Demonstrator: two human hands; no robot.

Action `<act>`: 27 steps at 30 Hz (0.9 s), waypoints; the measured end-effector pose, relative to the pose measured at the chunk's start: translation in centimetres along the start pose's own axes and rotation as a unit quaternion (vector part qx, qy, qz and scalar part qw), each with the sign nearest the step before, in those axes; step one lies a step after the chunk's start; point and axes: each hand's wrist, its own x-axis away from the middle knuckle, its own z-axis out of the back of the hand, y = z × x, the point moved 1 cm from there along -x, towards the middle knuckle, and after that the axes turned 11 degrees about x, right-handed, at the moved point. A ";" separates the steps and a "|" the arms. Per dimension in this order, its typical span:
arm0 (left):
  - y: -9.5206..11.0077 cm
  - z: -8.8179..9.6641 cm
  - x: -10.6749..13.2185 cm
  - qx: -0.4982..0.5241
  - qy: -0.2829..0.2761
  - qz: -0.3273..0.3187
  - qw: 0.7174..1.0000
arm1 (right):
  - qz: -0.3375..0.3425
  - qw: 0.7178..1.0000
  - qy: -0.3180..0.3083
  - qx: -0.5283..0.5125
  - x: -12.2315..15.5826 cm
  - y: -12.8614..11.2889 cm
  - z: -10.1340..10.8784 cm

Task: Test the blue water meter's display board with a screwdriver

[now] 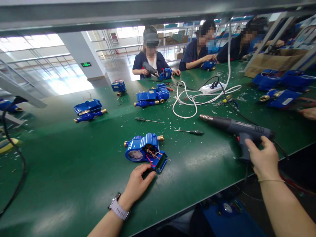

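The right hand (266, 158), thumb and forefinger spread, is by the heat gun (230, 126), grip unclear; the left hand (137, 184), thumb and fingers apart, touches the display cover (160, 163), seemingly steadying the opened water meter (140, 144) on the green tabletop (81, 171).

Green table (74, 187), spanning the frame. Directly on it: an opened blue meter (142, 143) just below centre; further blue meters (87, 107) across the upper half; two screwdrivers (140, 119) near centre; a white power strip (212, 88) at upper right; scattered pale scraps (241, 98).
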 end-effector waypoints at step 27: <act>0.5 -0.5 -0.9 0.043 -0.032 0.006 0.999 | 0.176 0.863 -0.450 -0.145 21.4 -12.0 -10.5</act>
